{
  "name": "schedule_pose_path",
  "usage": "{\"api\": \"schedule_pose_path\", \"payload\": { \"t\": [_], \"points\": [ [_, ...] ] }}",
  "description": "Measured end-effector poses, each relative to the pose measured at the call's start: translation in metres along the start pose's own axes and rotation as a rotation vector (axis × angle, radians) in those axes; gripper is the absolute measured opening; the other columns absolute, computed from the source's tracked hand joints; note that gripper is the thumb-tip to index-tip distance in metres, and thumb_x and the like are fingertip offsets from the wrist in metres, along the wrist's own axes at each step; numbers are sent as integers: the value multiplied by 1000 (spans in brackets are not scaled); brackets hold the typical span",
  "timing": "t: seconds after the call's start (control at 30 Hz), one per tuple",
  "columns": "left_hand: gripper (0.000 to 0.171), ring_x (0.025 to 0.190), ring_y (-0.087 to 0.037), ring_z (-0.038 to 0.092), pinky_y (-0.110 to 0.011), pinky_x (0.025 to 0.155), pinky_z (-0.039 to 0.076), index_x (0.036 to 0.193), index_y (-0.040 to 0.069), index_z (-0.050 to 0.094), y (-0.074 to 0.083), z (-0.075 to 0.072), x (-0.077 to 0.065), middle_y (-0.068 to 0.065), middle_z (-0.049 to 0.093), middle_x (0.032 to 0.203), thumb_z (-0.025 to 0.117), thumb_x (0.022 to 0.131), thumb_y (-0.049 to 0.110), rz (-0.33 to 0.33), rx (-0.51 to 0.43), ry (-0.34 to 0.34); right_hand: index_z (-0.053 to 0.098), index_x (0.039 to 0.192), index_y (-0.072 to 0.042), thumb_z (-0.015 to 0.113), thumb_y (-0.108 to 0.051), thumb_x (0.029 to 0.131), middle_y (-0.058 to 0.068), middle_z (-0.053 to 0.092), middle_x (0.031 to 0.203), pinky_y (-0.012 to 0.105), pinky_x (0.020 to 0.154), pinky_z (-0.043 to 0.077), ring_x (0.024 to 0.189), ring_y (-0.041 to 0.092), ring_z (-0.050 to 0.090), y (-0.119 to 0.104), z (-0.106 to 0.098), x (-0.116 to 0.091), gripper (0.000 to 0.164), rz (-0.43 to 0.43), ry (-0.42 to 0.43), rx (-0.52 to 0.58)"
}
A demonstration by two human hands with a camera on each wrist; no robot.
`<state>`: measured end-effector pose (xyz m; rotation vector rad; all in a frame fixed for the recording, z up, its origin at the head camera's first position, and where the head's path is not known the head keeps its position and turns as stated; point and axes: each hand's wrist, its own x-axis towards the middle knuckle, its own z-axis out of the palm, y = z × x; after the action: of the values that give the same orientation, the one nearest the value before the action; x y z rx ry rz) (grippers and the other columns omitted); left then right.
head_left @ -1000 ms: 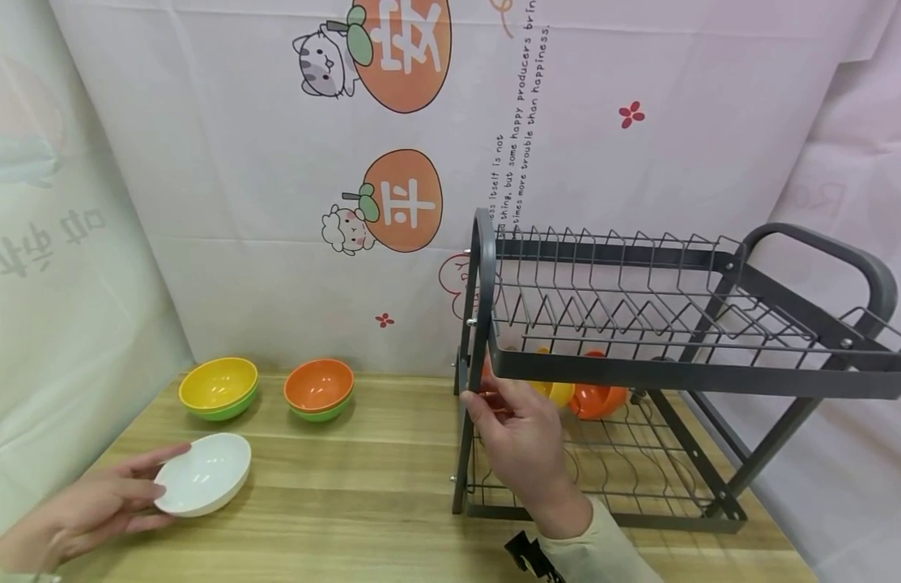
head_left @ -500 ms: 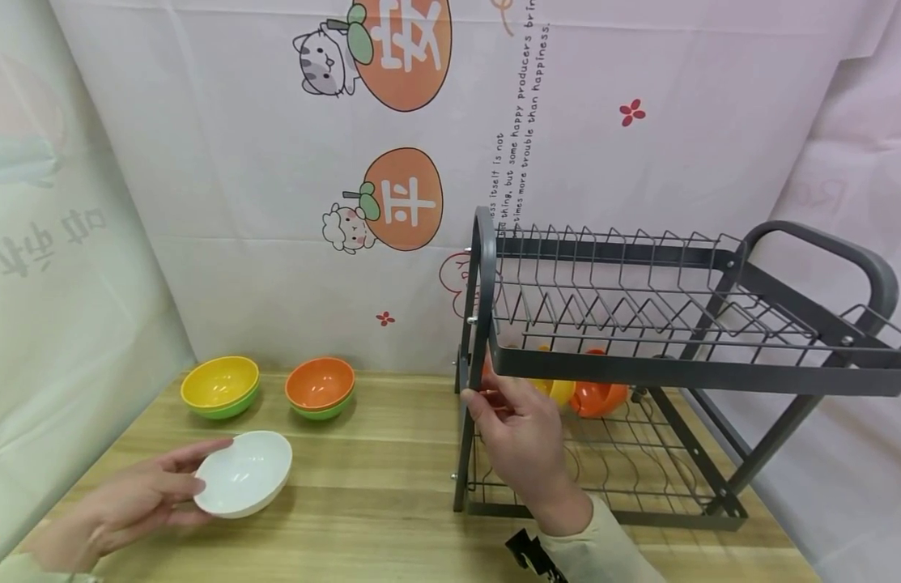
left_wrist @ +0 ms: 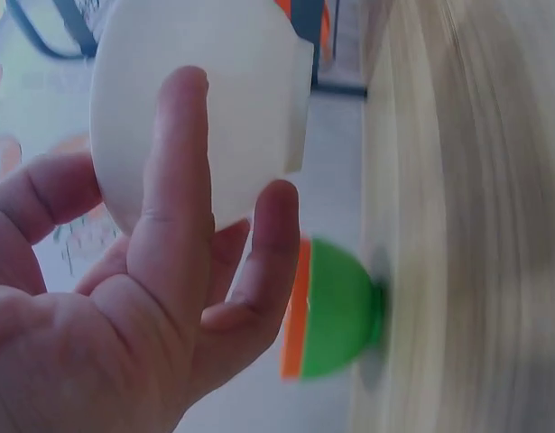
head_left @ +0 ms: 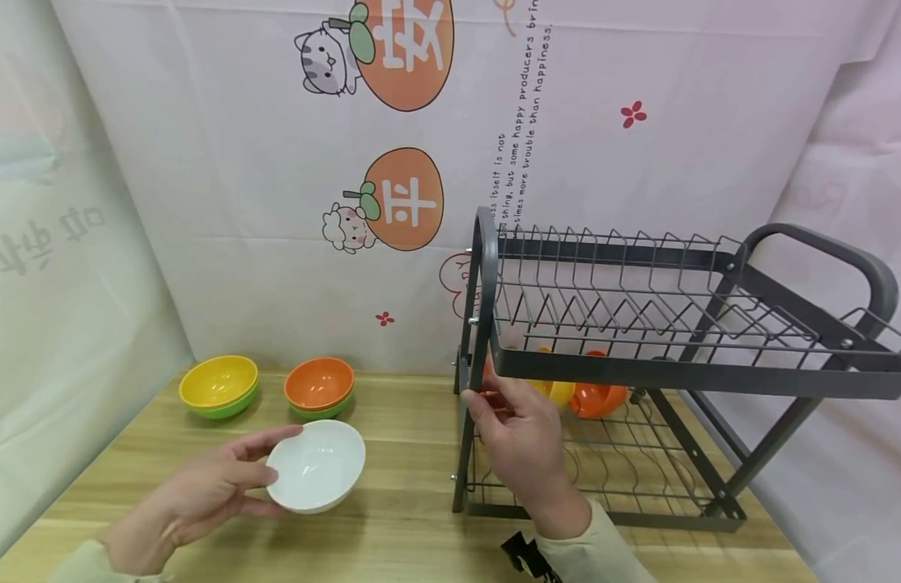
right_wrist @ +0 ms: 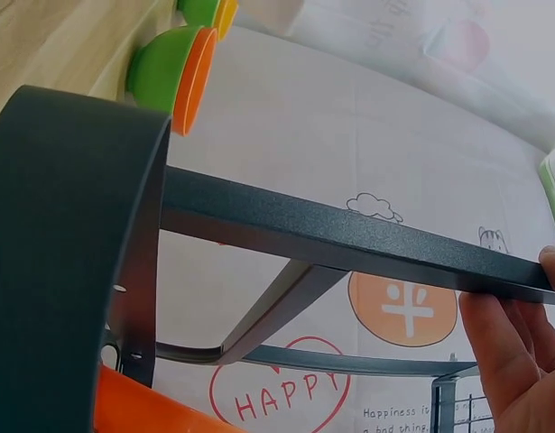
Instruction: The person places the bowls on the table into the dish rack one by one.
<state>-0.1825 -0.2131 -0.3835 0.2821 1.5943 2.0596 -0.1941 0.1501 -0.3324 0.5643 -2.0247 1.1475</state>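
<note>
A white bowl (head_left: 317,468) is held up above the table by my left hand (head_left: 215,490), which grips its left side with thumb and fingers. In the left wrist view, the fingers lie along the outside of the white bowl (left_wrist: 245,108), with its base facing right. My right hand (head_left: 523,441) pinches the left front post of a dark two-tier dish rack (head_left: 683,375). The right wrist view shows the fingertips (right_wrist: 494,334) against the rack's post (right_wrist: 349,239). Orange and yellow bowls (head_left: 596,398) stand tilted on the lower tier, partly hidden by the upper tray.
Two stacks stand at the back left of the wooden table (head_left: 392,486): a yellow bowl (head_left: 218,382) on a green one and an orange bowl (head_left: 319,384) on a green one. A printed white cloth (head_left: 261,162) hangs behind, and more cloth hangs at both sides.
My left hand has carried the white bowl to the right, from near the left table edge to just before the orange-and-green stack. The right hand stays on the rack's post.
</note>
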Motion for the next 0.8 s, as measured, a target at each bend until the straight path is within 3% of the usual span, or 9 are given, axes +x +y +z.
{"api": "schedule_pose_path", "payload": {
  "t": [0.3, 0.57, 0.8],
  "points": [
    [60, 110, -33, 49, -57, 86, 45, 143, 3, 32, 0, 41, 12, -21, 12, 145, 52, 88, -4, 32, 0, -49, 72, 94, -9, 72, -19, 84, -6, 62, 82, 23, 54, 52, 71, 6, 58, -1, 0, 0, 15, 2, -11, 4],
    [61, 108, -34, 50, -56, 84, 47, 143, 1, 32, -1, 61, 20, -22, 16, 144, 54, 86, -4, 43, 12, -55, 72, 96, -10, 71, -20, 85, -6, 61, 82, 22, 53, 51, 70, 5, 58, -3, 0, 1, 15, -6, -10, -12],
    [63, 106, -36, 51, -56, 82, 48, 142, 0, 33, -1, 74, 25, -23, 15, 144, 56, 83, -5, 37, 7, -63, 69, 105, -8, 67, -15, 87, -6, 60, 87, 21, 57, 52, 71, 6, 56, -7, -7, -1, 19, 10, -73, -28]
  ]
}}
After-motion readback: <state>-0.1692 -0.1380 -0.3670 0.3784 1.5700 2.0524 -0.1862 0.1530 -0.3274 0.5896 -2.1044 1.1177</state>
